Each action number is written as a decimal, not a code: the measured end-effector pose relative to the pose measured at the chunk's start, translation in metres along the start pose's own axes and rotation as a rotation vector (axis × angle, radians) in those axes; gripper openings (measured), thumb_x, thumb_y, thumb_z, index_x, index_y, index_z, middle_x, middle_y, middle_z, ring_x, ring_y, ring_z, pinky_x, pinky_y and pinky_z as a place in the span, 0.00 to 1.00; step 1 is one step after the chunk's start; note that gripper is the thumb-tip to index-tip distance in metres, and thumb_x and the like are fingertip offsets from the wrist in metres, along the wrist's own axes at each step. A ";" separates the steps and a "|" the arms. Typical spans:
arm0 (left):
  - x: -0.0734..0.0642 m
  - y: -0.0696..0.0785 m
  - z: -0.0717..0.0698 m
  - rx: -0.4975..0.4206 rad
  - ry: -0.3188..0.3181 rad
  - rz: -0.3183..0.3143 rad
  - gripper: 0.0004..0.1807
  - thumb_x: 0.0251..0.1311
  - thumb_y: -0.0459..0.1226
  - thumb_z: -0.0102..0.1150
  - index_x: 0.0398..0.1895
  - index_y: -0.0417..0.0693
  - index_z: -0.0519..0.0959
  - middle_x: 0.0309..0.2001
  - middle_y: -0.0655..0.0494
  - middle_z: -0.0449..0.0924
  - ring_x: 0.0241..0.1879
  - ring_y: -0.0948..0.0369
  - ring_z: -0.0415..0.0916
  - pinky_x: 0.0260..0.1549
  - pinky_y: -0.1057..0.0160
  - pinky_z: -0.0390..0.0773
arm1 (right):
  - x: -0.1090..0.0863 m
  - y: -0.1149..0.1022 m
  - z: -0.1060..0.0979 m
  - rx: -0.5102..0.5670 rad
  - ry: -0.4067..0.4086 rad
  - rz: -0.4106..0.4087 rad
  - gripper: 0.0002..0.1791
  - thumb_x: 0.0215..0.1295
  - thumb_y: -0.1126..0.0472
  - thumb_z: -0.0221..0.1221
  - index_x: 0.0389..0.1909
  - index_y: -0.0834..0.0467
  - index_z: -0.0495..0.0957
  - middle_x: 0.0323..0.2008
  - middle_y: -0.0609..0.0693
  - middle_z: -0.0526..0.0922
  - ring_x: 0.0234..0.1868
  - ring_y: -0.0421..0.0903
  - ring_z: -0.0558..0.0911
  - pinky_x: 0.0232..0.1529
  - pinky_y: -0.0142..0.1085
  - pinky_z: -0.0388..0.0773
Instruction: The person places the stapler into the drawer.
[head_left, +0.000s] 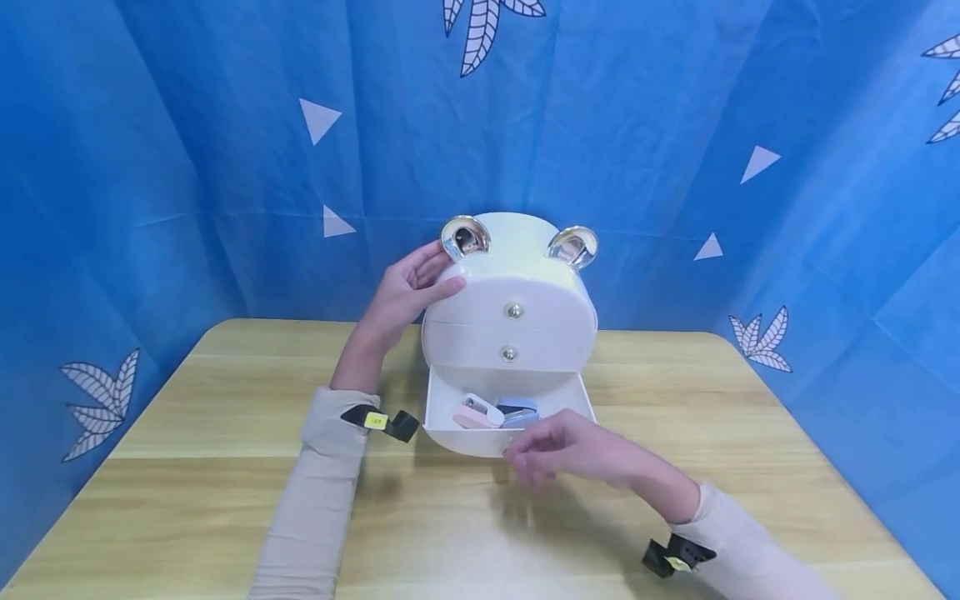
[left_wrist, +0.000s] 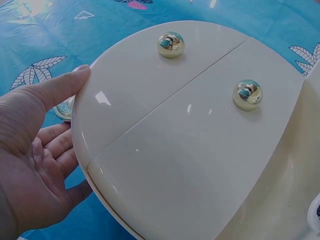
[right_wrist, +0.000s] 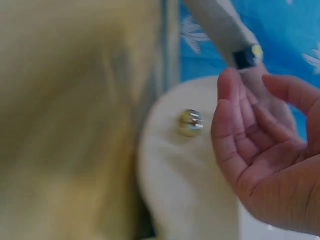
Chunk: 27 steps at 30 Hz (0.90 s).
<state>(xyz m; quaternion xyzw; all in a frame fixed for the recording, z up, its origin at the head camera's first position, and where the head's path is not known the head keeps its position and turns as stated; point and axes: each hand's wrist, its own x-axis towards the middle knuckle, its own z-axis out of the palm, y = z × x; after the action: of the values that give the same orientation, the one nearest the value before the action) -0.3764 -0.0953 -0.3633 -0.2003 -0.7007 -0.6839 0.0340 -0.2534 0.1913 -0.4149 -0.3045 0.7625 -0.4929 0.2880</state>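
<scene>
A white storage box (head_left: 551,333) with gold ears stands on the table, its bottom drawer (head_left: 457,442) pulled out. My left hand (head_left: 405,292) grips the box's upper left side, below one ear. In the left wrist view its thumb (left_wrist: 65,90) presses the front edge while the fingers lie behind it. My right hand (head_left: 577,450) is at the front of the open drawer, fingers loosely bent. The right wrist view shows a gold knob (right_wrist: 191,123) apart from those fingers. A pink-and-white small item (head_left: 476,412) and a blue one (head_left: 519,411) lie in the drawer.
The two upper drawers are closed, each with a gold knob (head_left: 513,310). The wooden table (head_left: 247,467) reaches back to a blue patterned curtain (head_left: 247,167) behind and on both sides. Black straps with small devices (head_left: 390,423) sit on both sleeves.
</scene>
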 end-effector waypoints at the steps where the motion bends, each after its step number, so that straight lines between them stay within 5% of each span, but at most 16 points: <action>1: 0.000 0.000 0.000 0.001 0.000 0.000 0.39 0.64 0.39 0.69 0.77 0.51 0.64 0.74 0.51 0.69 0.74 0.54 0.67 0.73 0.52 0.67 | -0.002 0.003 0.002 0.012 0.010 0.048 0.16 0.73 0.60 0.59 0.52 0.69 0.82 0.39 0.71 0.85 0.34 0.41 0.85 0.38 0.34 0.84; 5: 0.001 0.000 -0.001 0.002 0.001 0.001 0.39 0.64 0.40 0.69 0.77 0.51 0.64 0.74 0.52 0.70 0.74 0.55 0.67 0.73 0.52 0.67 | -0.005 0.018 0.008 0.067 0.060 0.176 0.19 0.74 0.55 0.58 0.53 0.67 0.82 0.41 0.67 0.88 0.34 0.48 0.88 0.39 0.37 0.86; 10: 0.000 0.001 0.000 -0.001 -0.003 0.002 0.38 0.64 0.40 0.69 0.77 0.52 0.65 0.74 0.52 0.70 0.74 0.55 0.68 0.73 0.51 0.67 | -0.003 0.034 0.022 0.190 0.156 0.215 0.23 0.75 0.54 0.57 0.58 0.69 0.78 0.44 0.66 0.88 0.39 0.56 0.90 0.43 0.44 0.88; 20: 0.001 -0.002 0.000 0.003 -0.002 -0.006 0.39 0.64 0.40 0.69 0.77 0.51 0.64 0.74 0.52 0.69 0.74 0.55 0.66 0.73 0.52 0.66 | 0.009 0.035 0.042 0.263 0.323 0.246 0.24 0.74 0.51 0.58 0.51 0.70 0.81 0.38 0.62 0.90 0.31 0.45 0.90 0.39 0.38 0.88; 27: 0.001 -0.002 0.000 0.000 -0.006 -0.011 0.40 0.64 0.41 0.69 0.77 0.52 0.64 0.75 0.53 0.68 0.75 0.55 0.66 0.74 0.51 0.66 | 0.012 0.031 0.048 0.265 0.384 0.228 0.23 0.75 0.52 0.57 0.51 0.70 0.80 0.37 0.61 0.90 0.31 0.45 0.90 0.39 0.38 0.87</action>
<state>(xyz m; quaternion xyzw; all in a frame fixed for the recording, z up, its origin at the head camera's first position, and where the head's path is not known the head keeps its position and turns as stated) -0.3779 -0.0947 -0.3649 -0.1985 -0.7018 -0.6835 0.0279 -0.2309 0.1647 -0.4619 -0.0769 0.7613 -0.6016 0.2292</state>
